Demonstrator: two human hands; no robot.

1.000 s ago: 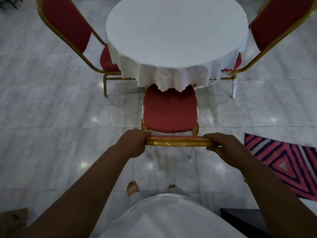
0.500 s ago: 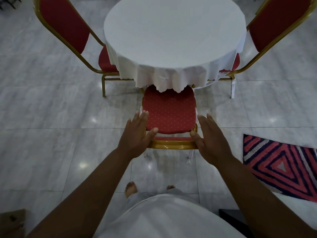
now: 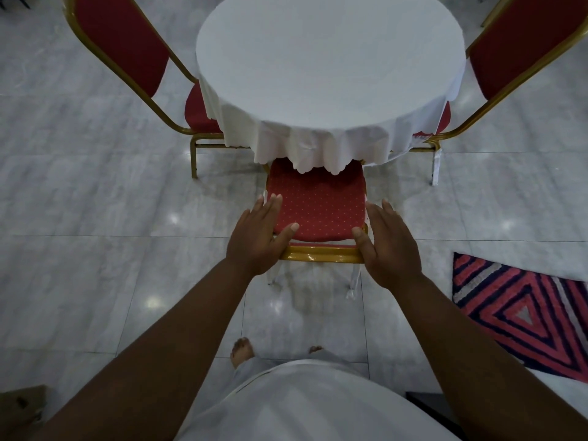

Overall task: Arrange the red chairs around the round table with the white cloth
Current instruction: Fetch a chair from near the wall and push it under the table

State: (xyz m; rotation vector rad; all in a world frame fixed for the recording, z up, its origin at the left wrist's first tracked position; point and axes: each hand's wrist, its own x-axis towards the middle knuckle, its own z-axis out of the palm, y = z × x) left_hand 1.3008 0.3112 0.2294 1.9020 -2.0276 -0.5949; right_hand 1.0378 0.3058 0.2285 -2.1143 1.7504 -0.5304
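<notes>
A second ago both hands were clamped on the gold top rail of the near chair [image 3: 318, 211]; now that grip is gone. The left hand [image 3: 259, 237] and right hand [image 3: 389, 246] are open, fingers stretched flat and apart, lying at either end of the rail, the thumbs resting against it and the fingertips reaching over the edges of the red dotted seat. The hands hold nothing. Over the same second the seat has slid further in, so its front edge now sits under the hanging hem of the white cloth [image 3: 318, 148] on the round worktop [image 3: 331, 65]. That suggests this chair is close to placed and the release marks the end of the push; a last flat-handed nudge may be all that is left. 2 other red chairs already stand at the worktop, the left chair [image 3: 127, 49] and the right chair [image 3: 518, 49], each with its seat tucked partly beneath the cloth. With 3 chairs seen in place, the arrangement looks well advanced, though the far side is out of view. A striped rug [image 3: 525, 313] lies on the marble floor to the right, well clear of the chair legs.
</notes>
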